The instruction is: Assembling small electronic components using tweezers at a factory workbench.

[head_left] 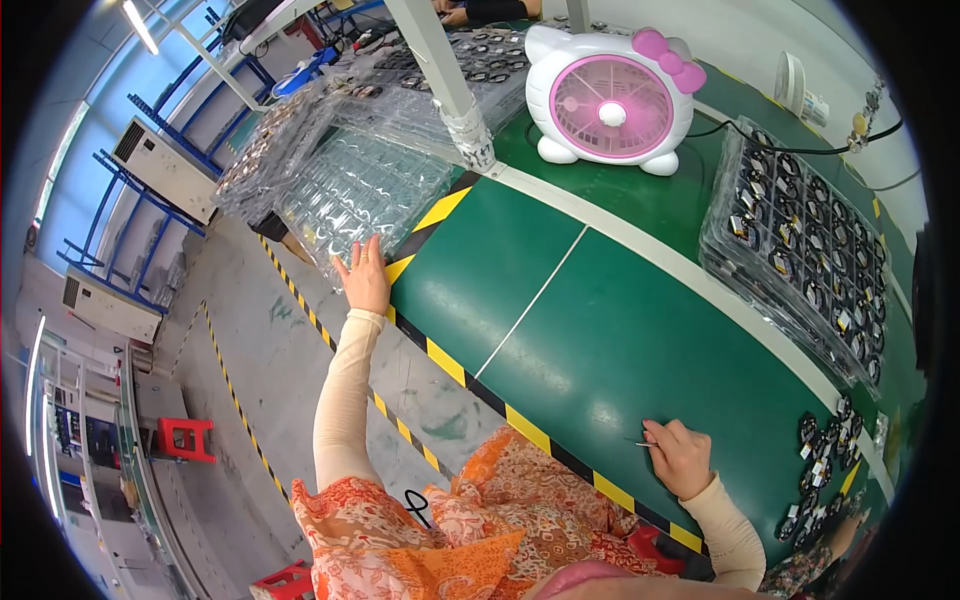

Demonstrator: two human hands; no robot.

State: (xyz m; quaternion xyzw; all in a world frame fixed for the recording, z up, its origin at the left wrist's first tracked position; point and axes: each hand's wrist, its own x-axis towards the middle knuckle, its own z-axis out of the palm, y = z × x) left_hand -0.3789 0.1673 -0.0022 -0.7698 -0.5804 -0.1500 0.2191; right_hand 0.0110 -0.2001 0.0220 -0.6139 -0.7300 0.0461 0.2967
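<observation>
My left hand (368,278) reaches out to the left, fingers stretched and apart, touching the near corner of a clear plastic tray (350,195). That tray has moulded compartments and overhangs the left end of the green work table (540,290). Low over the table's right part, my right hand (682,458) is closed around a thin metal tool (642,444). Only its slim tip shows past the fingers, so its kind is hidden. To the right of this hand lies a loose group of small black coiled parts (822,465) with white labels.
A white and pink cat-shaped fan (612,105) stands behind a pale divider strip. Stacked trays (800,245) of black parts sit at right. More filled trays (430,75) lie at back left, near a metal post (432,55). Yellow-black tape (447,362) edges the table.
</observation>
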